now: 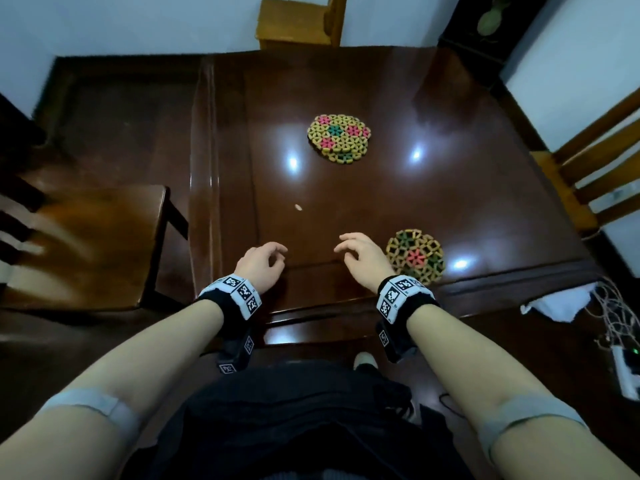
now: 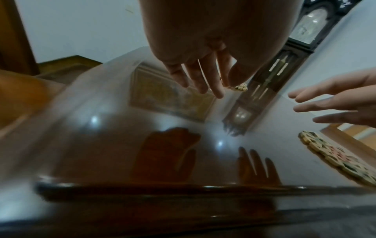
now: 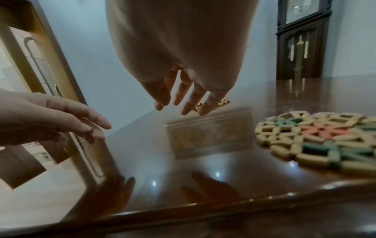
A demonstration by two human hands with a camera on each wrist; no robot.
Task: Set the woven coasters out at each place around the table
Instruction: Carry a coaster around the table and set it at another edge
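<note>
A stack of round woven coasters (image 1: pixel 338 138), yellow with pink and green flowers, lies at the middle of the dark glossy table (image 1: pixel 467 188). A single woven coaster (image 1: pixel 417 255) (image 3: pixel 323 138) (image 2: pixel 337 157) lies near the front edge, just right of my right hand (image 1: pixel 356 252). My left hand (image 1: pixel 265 259) hovers beside it over the front of the table. Both hands are empty with loosely spread fingers (image 3: pixel 189 96) (image 2: pixel 201 80), above the surface and touching nothing.
A small pale crumb (image 1: pixel 298 207) lies on the table ahead of my hands. Chairs stand at the left (image 1: pixel 90 237), the far side (image 1: pixel 298 22) and the right (image 1: pixel 595 171). A tall clock (image 3: pixel 301 40) stands against the wall. Cloth and cables (image 1: pixel 606 317) lie on the floor at right.
</note>
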